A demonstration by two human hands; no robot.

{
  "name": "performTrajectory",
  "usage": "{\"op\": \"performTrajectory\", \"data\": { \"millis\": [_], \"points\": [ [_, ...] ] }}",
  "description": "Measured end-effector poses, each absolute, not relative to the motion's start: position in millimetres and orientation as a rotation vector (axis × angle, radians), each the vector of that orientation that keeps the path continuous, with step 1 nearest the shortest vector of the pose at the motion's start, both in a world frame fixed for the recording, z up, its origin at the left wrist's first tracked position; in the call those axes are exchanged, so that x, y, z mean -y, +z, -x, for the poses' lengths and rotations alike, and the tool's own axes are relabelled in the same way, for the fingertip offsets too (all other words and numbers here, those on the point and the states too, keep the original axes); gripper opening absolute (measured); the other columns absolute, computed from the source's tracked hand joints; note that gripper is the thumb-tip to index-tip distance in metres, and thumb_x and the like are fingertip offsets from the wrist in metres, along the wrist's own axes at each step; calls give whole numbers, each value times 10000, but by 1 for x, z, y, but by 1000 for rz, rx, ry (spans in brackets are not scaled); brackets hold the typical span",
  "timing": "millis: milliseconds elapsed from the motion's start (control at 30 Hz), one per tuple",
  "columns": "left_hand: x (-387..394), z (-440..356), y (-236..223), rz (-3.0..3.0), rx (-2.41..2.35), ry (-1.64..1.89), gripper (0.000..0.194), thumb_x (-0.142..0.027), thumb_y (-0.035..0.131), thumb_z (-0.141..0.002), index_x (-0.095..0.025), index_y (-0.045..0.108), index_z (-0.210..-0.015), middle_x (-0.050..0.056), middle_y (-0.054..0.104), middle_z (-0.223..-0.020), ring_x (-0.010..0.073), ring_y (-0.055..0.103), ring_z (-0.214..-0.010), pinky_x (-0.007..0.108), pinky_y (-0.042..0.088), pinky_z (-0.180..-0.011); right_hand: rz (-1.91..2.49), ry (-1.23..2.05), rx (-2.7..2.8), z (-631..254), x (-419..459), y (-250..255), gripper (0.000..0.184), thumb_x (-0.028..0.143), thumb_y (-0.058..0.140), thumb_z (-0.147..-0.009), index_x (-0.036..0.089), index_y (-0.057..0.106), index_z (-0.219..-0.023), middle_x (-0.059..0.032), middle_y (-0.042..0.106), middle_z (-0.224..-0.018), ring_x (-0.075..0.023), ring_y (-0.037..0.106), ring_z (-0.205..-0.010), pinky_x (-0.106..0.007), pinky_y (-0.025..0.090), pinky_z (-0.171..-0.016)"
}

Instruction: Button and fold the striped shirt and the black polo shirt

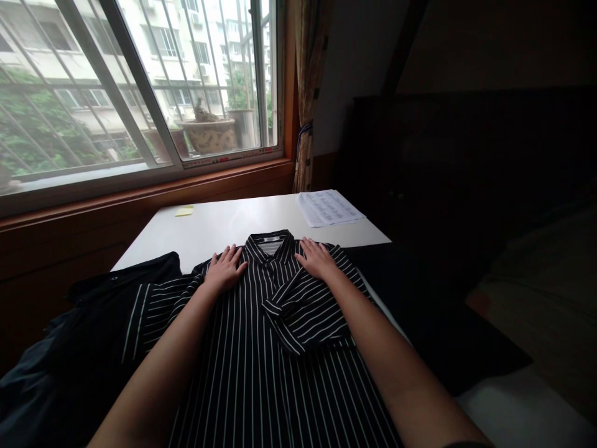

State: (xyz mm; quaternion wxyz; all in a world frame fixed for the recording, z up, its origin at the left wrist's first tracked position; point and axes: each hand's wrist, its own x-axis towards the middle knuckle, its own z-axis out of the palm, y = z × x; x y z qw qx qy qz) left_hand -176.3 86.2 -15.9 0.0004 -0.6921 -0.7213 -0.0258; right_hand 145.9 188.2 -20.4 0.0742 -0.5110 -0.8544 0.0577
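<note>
A black shirt with white stripes (252,361) lies spread front side up on the white table, its collar pointing toward the window. My left hand (226,269) rests flat on the shirt's left shoulder, fingers stretched out. On the other shoulder, beside the collar, my right hand (316,257) lies flat too, with its fingers extended. The sleeve (308,311) on the right is folded inward across the chest. Its counterpart (158,308) reaches out to the left, partly hidden by my left forearm. The shirt's lower end runs out of view.
Dark clothes (93,330) are heaped at the table's left side. More black fabric (420,298) lies to the right. Printed papers (329,208) and a yellow sticky note (184,211) sit at the back of the white table (224,218). Beyond stands a barred window (186,81) with a curtain (305,124).
</note>
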Motion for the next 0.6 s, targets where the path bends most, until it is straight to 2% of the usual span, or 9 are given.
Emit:
{"op": "performTrajectory", "data": {
  "millis": [133,267,367,467,533,600],
  "points": [
    [-88,172,-17,2146,2263,-128,670,-587,283,-1011,-231,301,-1578,92,195,-1668,309,153,-1544,619,163,-1202,1533,167,2565,-147,-190,-24,741,603,181,-1006,165,249,-1599,-60,173,-1681,-223,121,-1547,-448,77,-1244],
    [-82,166,-8,2122,2198,-232,575,-480,316,-1030,-206,399,-1529,122,300,-1636,329,230,-1521,646,193,-1185,1537,166,2563,-147,-190,-25,737,608,178,-1003,183,240,-1602,-45,161,-1684,-221,122,-1546,-447,71,-1245],
    [-72,158,4,2139,2097,-319,477,-371,324,-1041,-216,500,-1456,92,441,-1565,271,334,-1477,550,186,-1231,1540,170,2563,-147,-190,-24,735,604,188,-1004,179,243,-1601,-43,163,-1683,-212,119,-1547,-439,67,-1247],
    [-63,143,12,2415,1785,-382,369,-316,415,-1019,-286,634,-1315,31,610,-1398,221,474,-1362,437,308,-1206,1544,178,2564,-146,-190,-22,740,603,193,-1003,169,243,-1600,-48,161,-1684,-215,113,-1548,-438,67,-1247],
    [-61,131,10,2614,1533,-420,337,-295,481,-995,-306,663,-1278,24,653,-1332,229,501,-1327,433,386,-1156,1547,184,2567,-146,-189,-22,737,599,193,-1004,168,244,-1600,-53,163,-1683,-222,115,-1548,-444,70,-1246],
    [-61,119,6,2673,1445,-442,351,-295,505,-988,-293,644,-1310,37,641,-1353,242,483,-1350,449,401,-1146,1550,186,2568,-146,-190,-21,728,594,192,-1007,173,248,-1599,-55,165,-1683,-223,119,-1547,-448,71,-1245]
  ]
}}
